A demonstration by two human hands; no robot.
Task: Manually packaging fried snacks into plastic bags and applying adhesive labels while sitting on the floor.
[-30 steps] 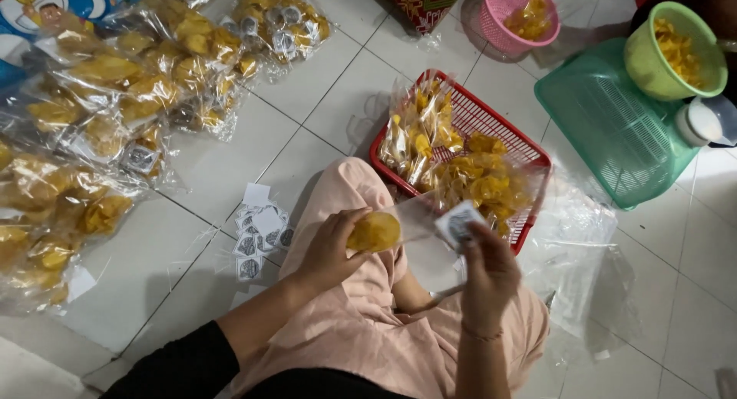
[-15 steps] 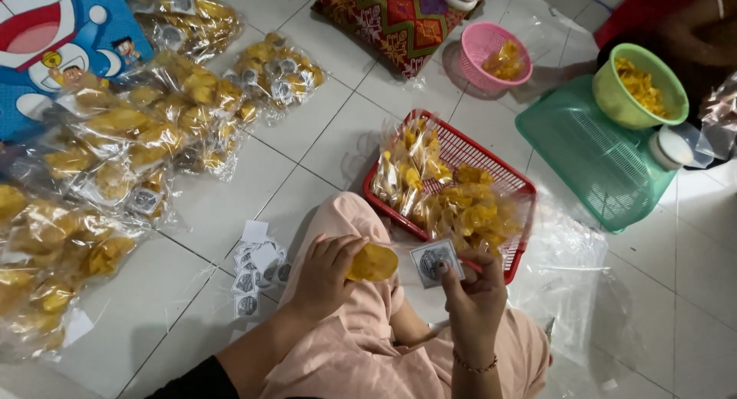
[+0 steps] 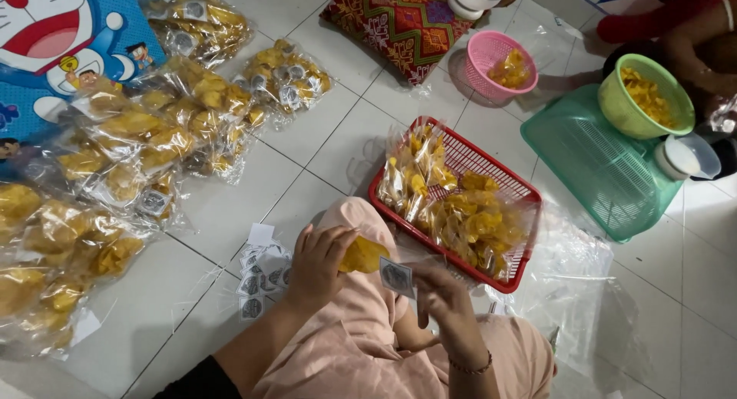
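So the person is sitting on the tiled floor (image 3: 230, 207) with a knee up, and the red basket (image 3: 507, 185) is the handy thing to measure everything from. It's full of clear bags of yellow chips.

The left hand (image 3: 318, 264) is just on the near-left side of the red basket, fingers curled around a small bag of yellow chips (image 3: 362, 254), so the bag sits gripped in the palm over the knee, almost touching the basket's near corner. The right hand (image 3: 441, 299) is right in front of the basket's near edge, thumb and fingertips pinching a little square label (image 3: 397, 276) with a round dark print on it. The label is held right up against the chip bag, just below it.

Further left of the basket, past the left hand, a loose pile of the same square labels (image 3: 261, 272) lies on the tiles. Way off left of the basket there's a big heap of packed chip bags (image 3: 130, 145) stretching up toward a blue cartoon mat (image 3: 61, 38).

Behind the basket sits a pink basket (image 3: 499, 57) with some chips in it, next to a patterned cushion (image 3: 399, 23). To the basket's right there's a green tray (image 3: 606, 168), and beyond that a lime green bowl (image 3: 641, 99) of chips. Empty clear plastic bags (image 3: 572, 268) lie just right of the basket's near end.
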